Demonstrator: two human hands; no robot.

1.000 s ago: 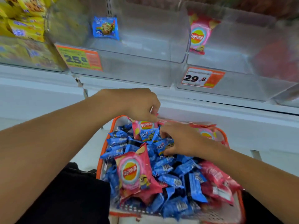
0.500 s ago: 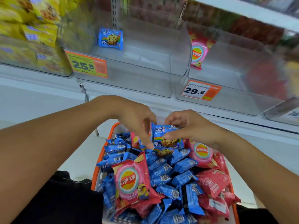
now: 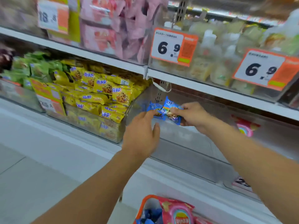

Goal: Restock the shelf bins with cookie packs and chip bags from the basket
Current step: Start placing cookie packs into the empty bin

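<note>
Hands reach together into a clear shelf bin (image 3: 186, 152) at the middle of the frame. The right hand (image 3: 192, 116) pinches a blue cookie pack (image 3: 170, 109) between thumb and curled fingers, holding it tilted inside the bin, above its floor. The left hand (image 3: 142, 135) is spread, fingers relaxed and extended, its fingertips touching a second blue cookie pack (image 3: 153, 108) that sits just to the left of the held one; whether those fingers actually grip it cannot be told through the blur. The two blue packs touch or overlap each other.

To the left of this bin, a neighbouring bin is heaped with yellow cookie packs (image 3: 100, 94), and further left green packs (image 3: 32, 65) show in the upper left. At the right edge of the middle band, a pink chip bag (image 3: 246, 126) stands in the next bin. Orange-framed price tags (image 3: 174, 46) reading 6.9 hang on the shelf above, in the upper right.

At the bottom centre of the frame, the orange basket (image 3: 143, 204) shows its rim, with another pink chip bag (image 3: 176, 214) and more blue packs (image 3: 150, 215) inside it.
</note>
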